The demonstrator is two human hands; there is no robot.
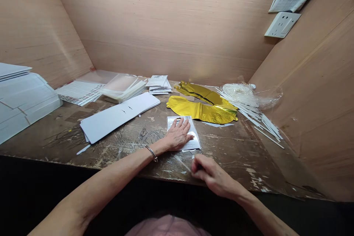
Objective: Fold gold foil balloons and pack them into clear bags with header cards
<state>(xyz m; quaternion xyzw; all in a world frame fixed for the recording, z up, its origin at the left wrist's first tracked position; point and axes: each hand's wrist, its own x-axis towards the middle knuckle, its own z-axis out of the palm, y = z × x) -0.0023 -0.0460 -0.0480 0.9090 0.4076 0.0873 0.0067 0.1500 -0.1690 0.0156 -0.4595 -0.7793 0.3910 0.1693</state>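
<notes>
My left hand [178, 134] lies flat with fingers spread on a clear plastic packet holding a white card [193, 141], pressing it to the worn wooden bench [235, 147]. My right hand [208, 173] is closed in a pinch at the packet's near edge, on what looks like its clear flap [184, 160]. Just beyond the packet lie folded gold foil balloons [203, 108].
A bundle of white sticks [254, 116] and a clear bag lie at the right. A long stack of white cards [118, 114], clear sleeves [123, 86], small printed sheets [159, 84] and white boxes [22, 96] fill the left. Plywood walls enclose the bench; a socket [282, 24] hangs on the right wall.
</notes>
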